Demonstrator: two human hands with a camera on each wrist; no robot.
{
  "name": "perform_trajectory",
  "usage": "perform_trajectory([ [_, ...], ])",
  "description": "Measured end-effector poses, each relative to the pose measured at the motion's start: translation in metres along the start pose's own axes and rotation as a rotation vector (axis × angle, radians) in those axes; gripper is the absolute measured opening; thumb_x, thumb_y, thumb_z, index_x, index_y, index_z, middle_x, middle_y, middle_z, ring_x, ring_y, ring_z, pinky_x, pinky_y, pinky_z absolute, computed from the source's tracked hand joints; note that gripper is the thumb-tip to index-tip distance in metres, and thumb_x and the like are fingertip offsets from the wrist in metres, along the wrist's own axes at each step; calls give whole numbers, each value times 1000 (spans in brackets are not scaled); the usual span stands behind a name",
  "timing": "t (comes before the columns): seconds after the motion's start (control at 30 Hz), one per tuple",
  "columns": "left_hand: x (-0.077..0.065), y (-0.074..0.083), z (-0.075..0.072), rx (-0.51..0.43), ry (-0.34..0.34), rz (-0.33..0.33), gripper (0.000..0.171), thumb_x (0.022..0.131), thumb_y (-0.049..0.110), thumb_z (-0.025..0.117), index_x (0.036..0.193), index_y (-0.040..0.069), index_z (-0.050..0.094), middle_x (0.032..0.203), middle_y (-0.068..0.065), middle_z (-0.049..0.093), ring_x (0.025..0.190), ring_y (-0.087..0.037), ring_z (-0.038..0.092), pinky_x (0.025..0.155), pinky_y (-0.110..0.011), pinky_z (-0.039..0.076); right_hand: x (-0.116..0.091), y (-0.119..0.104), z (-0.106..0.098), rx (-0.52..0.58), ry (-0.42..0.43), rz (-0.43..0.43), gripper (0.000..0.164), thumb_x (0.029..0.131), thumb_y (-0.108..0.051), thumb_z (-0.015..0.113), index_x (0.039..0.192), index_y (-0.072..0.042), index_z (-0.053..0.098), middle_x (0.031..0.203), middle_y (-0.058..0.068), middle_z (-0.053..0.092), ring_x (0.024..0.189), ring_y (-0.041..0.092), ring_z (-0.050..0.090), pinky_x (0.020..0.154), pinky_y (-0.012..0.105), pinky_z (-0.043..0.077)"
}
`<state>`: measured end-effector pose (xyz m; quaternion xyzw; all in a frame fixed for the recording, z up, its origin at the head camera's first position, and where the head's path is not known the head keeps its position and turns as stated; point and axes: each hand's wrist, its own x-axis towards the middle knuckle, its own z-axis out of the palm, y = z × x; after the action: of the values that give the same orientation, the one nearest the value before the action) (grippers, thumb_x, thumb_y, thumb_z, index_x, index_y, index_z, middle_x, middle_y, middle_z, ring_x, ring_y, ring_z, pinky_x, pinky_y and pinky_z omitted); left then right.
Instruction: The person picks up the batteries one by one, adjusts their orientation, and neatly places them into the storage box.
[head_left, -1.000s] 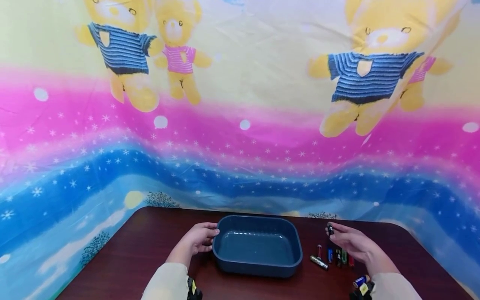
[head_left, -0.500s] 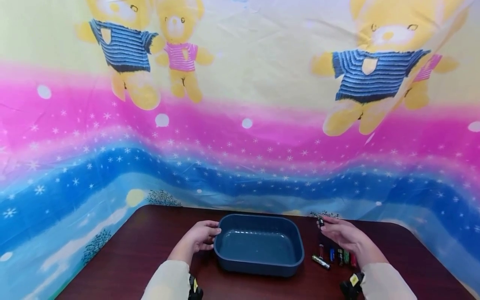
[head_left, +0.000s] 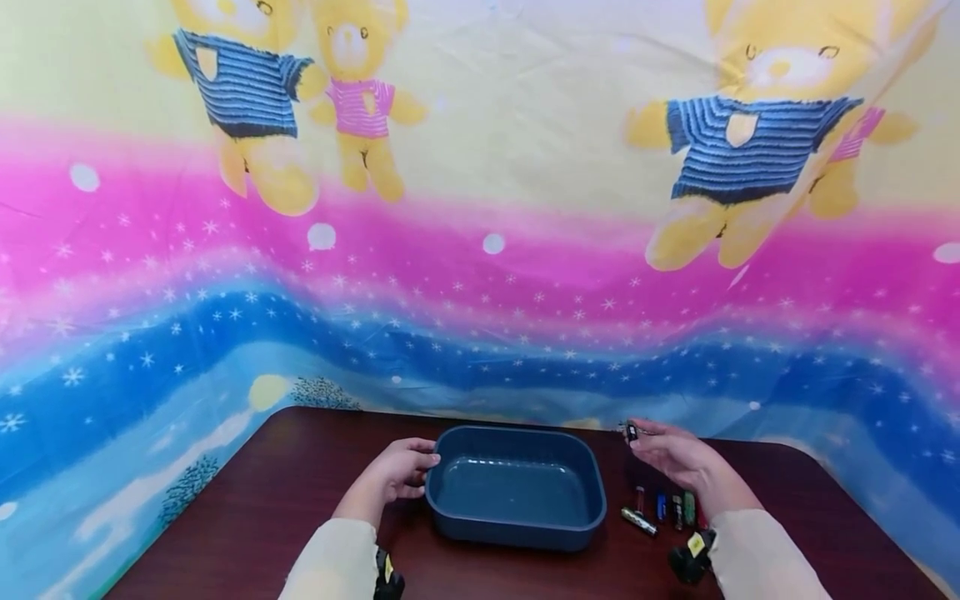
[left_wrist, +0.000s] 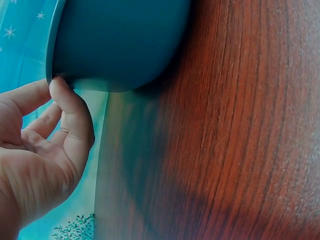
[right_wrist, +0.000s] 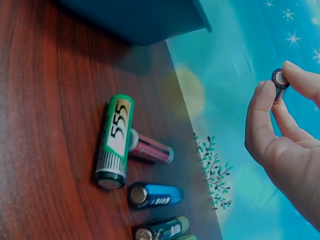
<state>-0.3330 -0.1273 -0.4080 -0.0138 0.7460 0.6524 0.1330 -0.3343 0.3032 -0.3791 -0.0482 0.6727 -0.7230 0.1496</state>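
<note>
pinching a dark battery above the desk

the right hand has the battery between thumb and fingers, raised near the far edge, beside the tub. the left hand, fingers bent, grips the tub's rim on its left side. between the tub and the desk's right edge, a green-and-white battery lies just beside a red battery, with a blue battery near them.

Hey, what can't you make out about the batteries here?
Held battery, its label: right wrist view, nearly end-on, pinched by the right hand.
Lowest battery, mostly: right wrist view, cut off by the bottom edge.
Rightmost red battery: head view, partly behind the right arm.
Print on the red battery by the 555 battery: right wrist view, blurred.
</note>
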Motion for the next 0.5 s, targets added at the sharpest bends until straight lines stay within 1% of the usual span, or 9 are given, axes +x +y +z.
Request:
perform_trajectory([
  [0.13, -1, 1, 0, -5, -8, 3, 37, 91, 13, 58, 126, 1, 51, 88, -12, 58, 68, -17, 54, 56, -27, 51, 2, -5, 5, 30, 11, -3, 75, 88, 6, 54, 145, 5, 6, 148, 30, -4, 104, 12, 55, 94, 31, 43],
  [0.2, 0, 1, 0, -9, -11, 3, 37, 91, 13, 58, 125, 1, 51, 87, -11, 58, 68, -16, 54, 56, -27, 50, 4, -8, 8, 60, 16, -5, 76, 87, 7, 55, 145, 5, 6, 147, 32, 0, 99, 11, 58, 92, 30, 44],
  [0.23, 0, 1, 0, -10, -11, 1, 37, 91, 13, 58, 125, 2, 51, 87, -11, 58, 68, -16, 54, 56, -27, 50, 5, -9, 9, 69, 15, -7, 76, 86, 8, 55, 145, 5, 6, 145, 33, 3, 97, 11, 59, 91, 30, 44],
  [0.27, 0, 1, 0, -10, -10, 0, 36, 91, 13, 58, 125, 2, 51, 87, -11, 58, 68, -16, 54, 56, -27, 50, 6, -10, 11, 74, 12, -12, 76, 86, 8, 55, 145, 6, 6, 143, 34, 12, 96, 11, 59, 91, 30, 45],
  [0.33, 1, 1, 0, -13, -10, -2, 36, 91, 12, 58, 125, 2, 51, 87, -10, 58, 68, -16, 53, 56, -27, 50, 9, -12, 14, 79, 20, -11, 76, 86, 9, 56, 144, 6, 7, 140, 32, 18, 94, 12, 60, 90, 30, 45],
  [0.43, 1, 0, -1, -11, -6, -4, 36, 91, 12, 58, 125, 2, 52, 88, -11, 58, 68, -17, 53, 56, -27, 50, 12, -13, 18, 54, 21, -12, 75, 86, 8, 56, 144, 7, 8, 139, 33, 20, 95, 12, 59, 92, 31, 44],
  [0.47, 1, 0, -1, -11, -6, -4, 36, 91, 12, 58, 125, 2, 52, 88, -11, 58, 69, -17, 53, 56, -27, 50, 13, -13, 19, 47, 20, -11, 74, 86, 8, 55, 144, 7, 8, 140, 34, 18, 95, 12, 59, 94, 32, 43],
  [0.5, 1, 0, -2, -12, -6, -5, 36, 91, 12, 58, 125, 2, 52, 88, -11, 58, 69, -17, 53, 56, -27, 50, 15, -13, 20, 39, 20, -8, 74, 87, 8, 55, 144, 6, 9, 143, 34, 10, 95, 11, 59, 95, 33, 41],
])
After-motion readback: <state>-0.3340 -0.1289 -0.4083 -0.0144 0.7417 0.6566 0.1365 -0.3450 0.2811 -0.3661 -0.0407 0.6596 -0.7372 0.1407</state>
